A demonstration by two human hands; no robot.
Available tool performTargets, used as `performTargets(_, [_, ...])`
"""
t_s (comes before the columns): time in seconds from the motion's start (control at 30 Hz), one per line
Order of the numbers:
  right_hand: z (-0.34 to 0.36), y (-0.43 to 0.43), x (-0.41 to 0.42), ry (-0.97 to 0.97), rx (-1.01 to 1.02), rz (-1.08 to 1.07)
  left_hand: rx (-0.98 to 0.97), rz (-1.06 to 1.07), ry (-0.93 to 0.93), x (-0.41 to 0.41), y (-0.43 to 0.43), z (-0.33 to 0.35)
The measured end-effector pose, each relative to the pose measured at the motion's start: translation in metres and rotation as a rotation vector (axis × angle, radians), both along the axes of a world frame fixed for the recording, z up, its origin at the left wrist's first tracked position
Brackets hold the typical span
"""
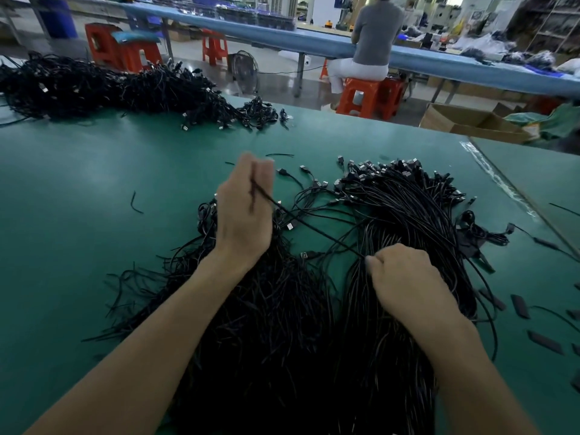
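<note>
You have a single view, worn on your head: a wide-angle lens facing forward and down over the green table [94, 183]. It sits close above your left hand [244, 211] and right hand [405, 274], with the black cable [314, 226] between them mid-frame. The top of the frame reaches the far bench [314, 39] and a seated person [376, 32].

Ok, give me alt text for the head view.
Two bare hands pull one black cable taut above a green table: the left hand holds it between its fingers, the right hand pinches it nearer the camera. Two bundles of black cables lie under the hands, and a bigger heap sits at far left.
</note>
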State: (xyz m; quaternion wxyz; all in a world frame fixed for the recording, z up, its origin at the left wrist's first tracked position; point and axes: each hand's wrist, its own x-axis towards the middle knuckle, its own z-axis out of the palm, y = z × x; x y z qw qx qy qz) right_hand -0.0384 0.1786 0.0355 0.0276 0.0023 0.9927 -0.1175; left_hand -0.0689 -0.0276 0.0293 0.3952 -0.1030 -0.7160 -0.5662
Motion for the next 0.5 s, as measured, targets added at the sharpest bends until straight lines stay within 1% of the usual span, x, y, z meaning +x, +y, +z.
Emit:
performTargets(0.03, [-0.002, 0.003, -0.004, -0.004, 0.046, -0.002, -0.158, -0.026, -0.004, 0.001, 0.003, -0.003])
performTargets(0.07, [-0.003, 0.003, -0.006, 0.014, 0.025, 0.013, -0.31, -0.049, -0.021, 0.002, 0.005, -0.007])
performTargets(0.1, [-0.001, 0.001, -0.006, 0.045, -0.068, 0.038, -0.442, -0.056, -0.054, 0.002, 0.007, -0.011])
performTargets(0.2, [0.011, -0.017, 0.0, 0.168, -0.517, 0.206, -0.72, -0.032, -0.091, 0.002, 0.016, -0.017])
performTargets(0.23, [0.014, -0.023, 0.003, 0.182, -0.583, 0.245, -0.794, -0.03, -0.084, 0.001, 0.019, -0.018])
performTargets(0.27, [0.013, -0.027, 0.003, 0.199, -0.603, 0.26, -0.85, -0.035, -0.078, 0.0, 0.021, -0.018])
performTargets(0.3, [0.013, -0.03, 0.004, 0.231, -0.606, 0.251, -0.876, -0.052, -0.078, 0.0, 0.023, -0.018])
performTargets(0.33, [0.011, -0.03, 0.004, 0.285, -0.615, 0.229, -0.86, -0.079, -0.093, 0.0, 0.023, -0.019])
performTargets(0.37, [0.01, -0.029, 0.004, 0.349, -0.639, 0.211, -0.805, -0.114, -0.124, 0.001, 0.022, -0.019])
performTargets(0.43, [0.008, -0.022, 0.002, 0.441, -0.681, 0.192, -0.649, -0.161, -0.209, 0.001, 0.018, -0.018])
performTargets(0.5, [0.007, -0.015, -0.001, 0.489, -0.763, 0.168, -0.459, -0.19, -0.273, 0.002, 0.013, -0.013])
